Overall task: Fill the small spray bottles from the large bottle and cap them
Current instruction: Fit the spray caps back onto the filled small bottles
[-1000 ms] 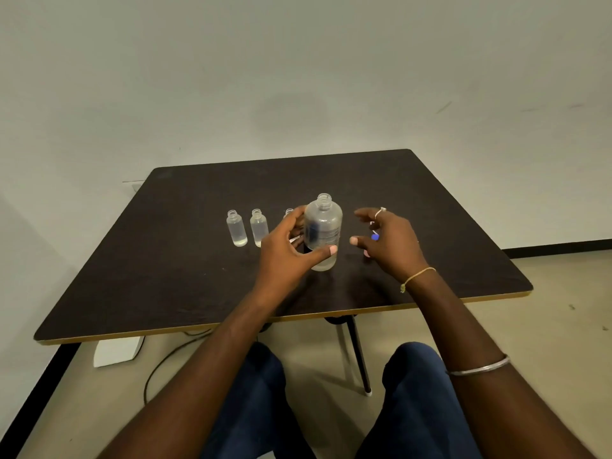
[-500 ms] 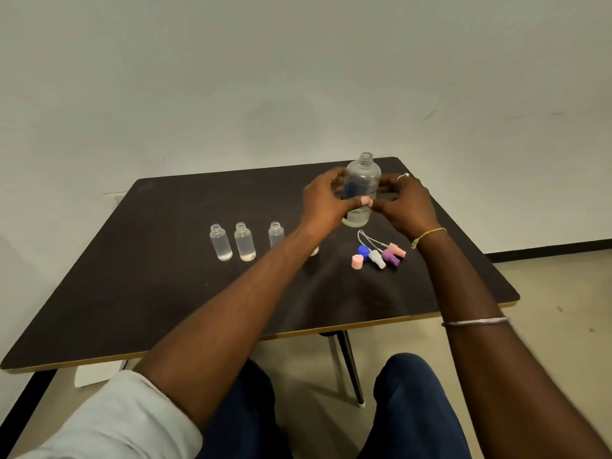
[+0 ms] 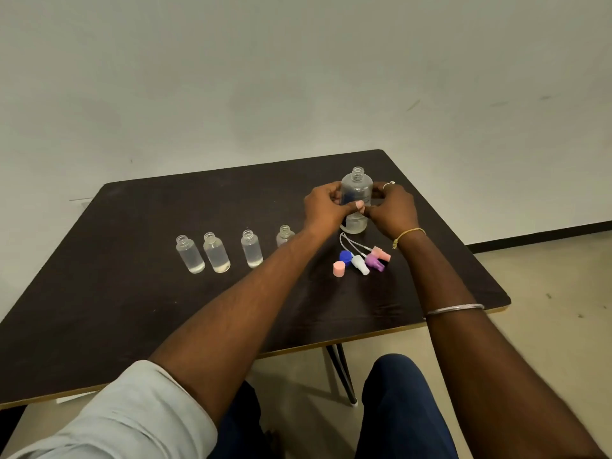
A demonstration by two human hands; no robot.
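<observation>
On the dark, matte tabletop [image 3: 132, 309] we see four small clear bottles [image 3: 216, 252], uncapped and upright in a row at left. Right of centre, the left grip [image 3: 326, 207] and the right grip [image 3: 394, 208] both curl round the large translucent bottle [image 3: 357, 190]. It is cylindrical and vertical, its open threaded neck pointing up. Coloured plastic spray caps [image 3: 362, 260] lie just beside it.

Soft, even indoor light, slightly dim. Faint sheen on the dark brown wooden surface [image 3: 132, 293]. Wide-angle bending and blur at the edges.
</observation>
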